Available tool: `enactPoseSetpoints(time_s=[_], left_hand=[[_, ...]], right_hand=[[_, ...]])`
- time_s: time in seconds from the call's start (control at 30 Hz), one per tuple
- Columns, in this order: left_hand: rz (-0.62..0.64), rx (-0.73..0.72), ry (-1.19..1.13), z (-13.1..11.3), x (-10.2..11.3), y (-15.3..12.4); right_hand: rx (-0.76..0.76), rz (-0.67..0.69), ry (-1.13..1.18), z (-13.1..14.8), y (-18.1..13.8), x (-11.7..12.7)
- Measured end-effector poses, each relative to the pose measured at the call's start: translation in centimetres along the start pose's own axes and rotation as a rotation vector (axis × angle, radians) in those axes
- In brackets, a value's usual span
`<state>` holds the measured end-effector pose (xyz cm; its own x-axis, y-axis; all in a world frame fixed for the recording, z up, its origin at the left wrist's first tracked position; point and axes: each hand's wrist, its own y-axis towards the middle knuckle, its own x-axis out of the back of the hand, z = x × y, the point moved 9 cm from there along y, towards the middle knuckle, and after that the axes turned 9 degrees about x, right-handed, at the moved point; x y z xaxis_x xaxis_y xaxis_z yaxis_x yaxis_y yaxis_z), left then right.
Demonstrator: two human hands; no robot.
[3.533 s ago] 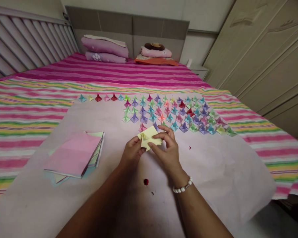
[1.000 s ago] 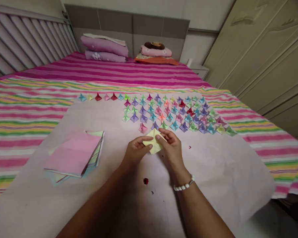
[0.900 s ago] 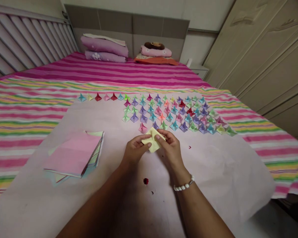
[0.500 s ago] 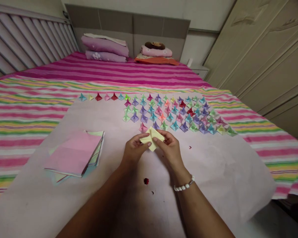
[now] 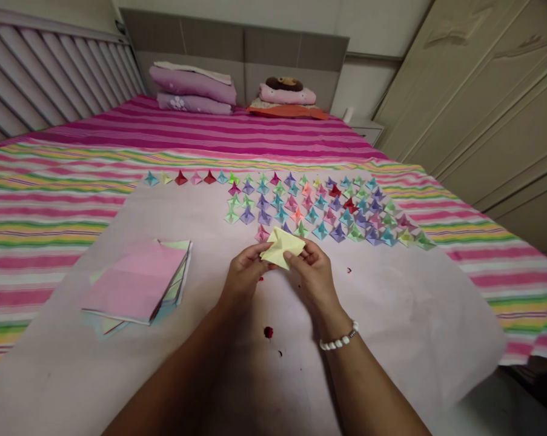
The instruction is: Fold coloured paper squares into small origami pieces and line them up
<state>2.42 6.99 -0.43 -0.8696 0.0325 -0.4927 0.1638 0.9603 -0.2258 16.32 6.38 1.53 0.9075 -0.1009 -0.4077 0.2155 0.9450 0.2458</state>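
L hand (image 5: pixel 245 270) & R hand (image 5: pixel 316 270), the latter w/ a white bead bracelet (image 5: pixel 339 343) at the wrist, both gripped a folded yellow paper (image 5: pixel 282 244) by its left & right sides, above the mid of a big white sheet (image 5: pixel 400 339), just near of rows of small folded pcs (image 5: pixel 321 231) in mixed colours. A red scrap (image 5: pixel 268 332) lay nearer, & a paper stack (image 5: pixel 134 281), pink on top, sat left. Beneath was a striped bedspread (image 5: pixel 518 278), w/ purple bedding (image 5: pixel 194 85) far left by the headboard (image 5: pixel 209 39).
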Motion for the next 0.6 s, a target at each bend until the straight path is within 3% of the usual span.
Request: enactPoseSetpoints(time_s=[0.23, 0.6], left_hand=[[-0.108, -0.019, 0.256, 0.5, 1.5, 0.2], [-0.183, -0.156, 0.438, -1.7, 0.7, -1.3]], right_hand=[[-0.032, -0.007, -0.031, -0.2, -0.1, 0.1], [-0.075, -0.004, -0.033, -0.5, -0.4, -0.1]])
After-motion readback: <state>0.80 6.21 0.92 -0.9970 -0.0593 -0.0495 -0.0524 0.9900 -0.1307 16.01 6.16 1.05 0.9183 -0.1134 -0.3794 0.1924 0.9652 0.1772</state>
